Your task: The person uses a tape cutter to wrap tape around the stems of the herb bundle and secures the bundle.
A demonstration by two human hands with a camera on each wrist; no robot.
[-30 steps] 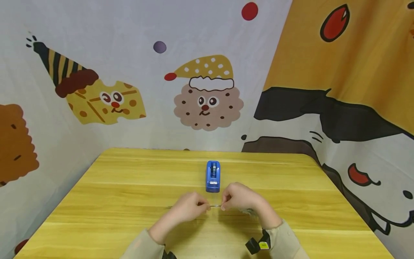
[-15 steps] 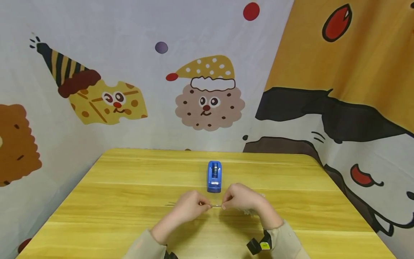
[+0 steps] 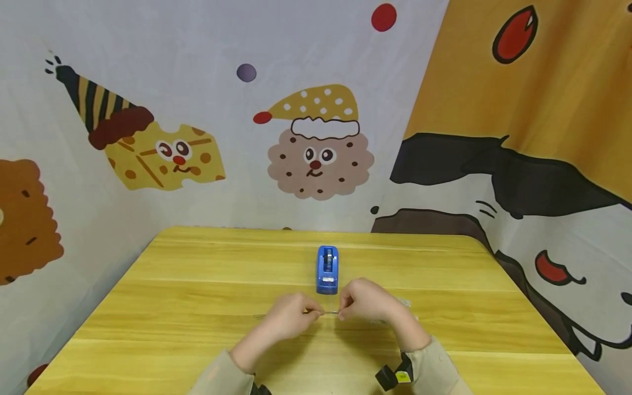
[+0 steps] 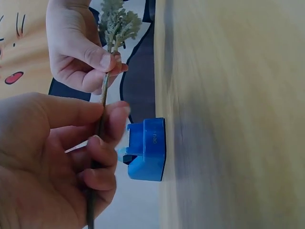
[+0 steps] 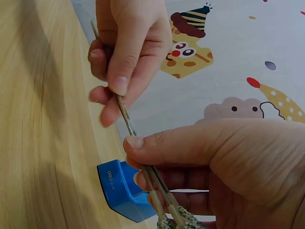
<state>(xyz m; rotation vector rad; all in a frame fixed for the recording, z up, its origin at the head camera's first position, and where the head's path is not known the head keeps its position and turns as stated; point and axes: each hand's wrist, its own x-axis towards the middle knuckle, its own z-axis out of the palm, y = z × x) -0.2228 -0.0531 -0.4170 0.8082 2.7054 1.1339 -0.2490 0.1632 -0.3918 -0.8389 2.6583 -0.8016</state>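
My left hand (image 3: 291, 317) and right hand (image 3: 367, 300) face each other above the table, both pinching a thin bundle of plant stems (image 4: 104, 89). A short stretch of stem shows between them, with a shiny, pale patch (image 5: 132, 126) that looks like clear tape. In the right wrist view the right thumb and fingers grip the stems just behind the small grey-green heads. Frilly grey-green leaves (image 4: 119, 21) stick out past the right hand. The bare stem ends run back through the left hand's curled fingers. Beyond both hands stands a blue tape dispenser (image 3: 327, 270).
The wooden table (image 3: 197, 274) extends around the hands, its far edge against a cartoon-printed cloth (image 3: 316, 55). A dark wrist device (image 3: 387, 377) sits below the right sleeve.
Both hands stay almost in place. The stem ends left of the left hand and the leaves behind the right hand have shifted slightly, as if the bundle turned.
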